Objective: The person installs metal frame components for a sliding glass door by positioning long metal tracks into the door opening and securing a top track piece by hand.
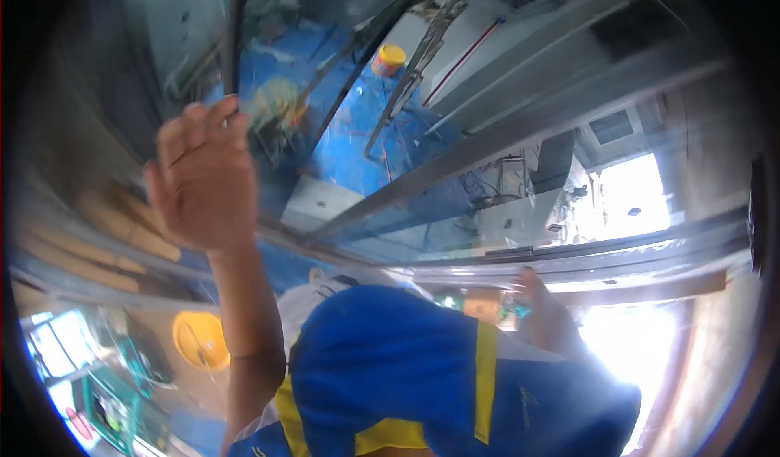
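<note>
My left hand [203,177] is raised at the left, its fingers spread and slightly bent. Its fingertips are beside the lower end of a dark, narrow bar [233,43]; motion blur hides whether they touch it. A large glass pane in a metal frame [455,164] lies beyond the hand. At the right, my right hand [532,294] reaches up to a silvery rail [601,274] along the glass's lower edge. Its fingers are small and smeared, so their grip cannot be made out.
Through or in the glass appear a blue floor covering [357,144], a yellow-lidded bucket [389,60] and several slanting bars. A round yellow tub [201,340] stands at lower left near a green frame [110,404]. Bright light comes from a doorway or window [634,359] at lower right.
</note>
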The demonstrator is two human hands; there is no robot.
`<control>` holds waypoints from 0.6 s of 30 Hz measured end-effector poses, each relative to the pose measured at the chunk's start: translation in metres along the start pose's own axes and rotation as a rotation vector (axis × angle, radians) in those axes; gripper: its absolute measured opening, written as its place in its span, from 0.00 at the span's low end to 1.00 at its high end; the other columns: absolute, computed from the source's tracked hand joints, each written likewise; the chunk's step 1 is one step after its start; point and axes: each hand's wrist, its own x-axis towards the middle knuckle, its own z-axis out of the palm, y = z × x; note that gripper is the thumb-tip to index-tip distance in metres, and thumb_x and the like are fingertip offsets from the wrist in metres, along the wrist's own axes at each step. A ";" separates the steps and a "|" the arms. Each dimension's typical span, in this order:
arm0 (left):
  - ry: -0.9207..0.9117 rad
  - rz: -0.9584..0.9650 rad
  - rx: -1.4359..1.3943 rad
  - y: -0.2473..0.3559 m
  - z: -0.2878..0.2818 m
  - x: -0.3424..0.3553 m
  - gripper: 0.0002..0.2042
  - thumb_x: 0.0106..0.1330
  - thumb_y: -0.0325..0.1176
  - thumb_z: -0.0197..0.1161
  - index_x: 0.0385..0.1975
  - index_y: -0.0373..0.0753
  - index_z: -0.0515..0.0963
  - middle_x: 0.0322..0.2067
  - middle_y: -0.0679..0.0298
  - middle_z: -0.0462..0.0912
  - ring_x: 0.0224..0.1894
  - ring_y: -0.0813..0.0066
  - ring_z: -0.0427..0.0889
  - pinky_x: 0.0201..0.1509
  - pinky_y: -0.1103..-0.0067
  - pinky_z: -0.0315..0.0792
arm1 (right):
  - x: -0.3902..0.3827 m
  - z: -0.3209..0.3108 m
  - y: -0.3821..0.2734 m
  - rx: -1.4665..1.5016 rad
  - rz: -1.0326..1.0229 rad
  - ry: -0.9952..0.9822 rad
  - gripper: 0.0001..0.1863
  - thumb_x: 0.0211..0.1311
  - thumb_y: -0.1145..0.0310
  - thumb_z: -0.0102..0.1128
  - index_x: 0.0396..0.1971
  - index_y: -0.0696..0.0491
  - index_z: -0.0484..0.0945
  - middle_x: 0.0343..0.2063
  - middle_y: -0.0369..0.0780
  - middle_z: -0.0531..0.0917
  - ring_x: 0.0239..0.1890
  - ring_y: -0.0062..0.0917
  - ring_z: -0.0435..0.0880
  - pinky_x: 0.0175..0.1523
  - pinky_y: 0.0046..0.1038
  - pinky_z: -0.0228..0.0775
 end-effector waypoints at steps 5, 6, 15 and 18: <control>-0.052 0.317 0.064 -0.042 0.079 0.099 0.33 0.79 0.54 0.39 0.74 0.36 0.59 0.75 0.46 0.55 0.79 0.42 0.46 0.81 0.55 0.35 | -0.065 -0.040 -0.077 0.964 -0.510 0.382 0.27 0.73 0.49 0.52 0.62 0.52 0.71 0.52 0.45 0.80 0.60 0.41 0.77 0.69 0.48 0.65; -0.092 0.364 0.208 -0.055 0.084 0.107 0.34 0.78 0.56 0.39 0.75 0.37 0.55 0.76 0.45 0.49 0.79 0.41 0.41 0.81 0.54 0.32 | -0.080 -0.025 -0.110 1.057 -0.581 0.334 0.27 0.73 0.49 0.52 0.62 0.52 0.70 0.53 0.45 0.80 0.61 0.41 0.76 0.70 0.48 0.63; -0.441 -0.019 0.584 -0.217 0.124 0.076 0.51 0.69 0.74 0.32 0.78 0.35 0.35 0.78 0.45 0.41 0.80 0.51 0.41 0.81 0.61 0.33 | -0.118 0.013 -0.159 0.896 -1.178 -0.340 0.29 0.75 0.56 0.51 0.71 0.51 0.61 0.68 0.43 0.67 0.70 0.35 0.66 0.73 0.50 0.54; -0.505 -0.192 0.662 -0.216 0.120 0.076 0.57 0.64 0.79 0.34 0.77 0.33 0.31 0.79 0.49 0.39 0.80 0.56 0.41 0.80 0.62 0.36 | -0.108 0.025 -0.167 0.958 -1.141 -1.072 0.30 0.78 0.55 0.40 0.73 0.54 0.59 0.73 0.46 0.63 0.75 0.39 0.59 0.76 0.45 0.48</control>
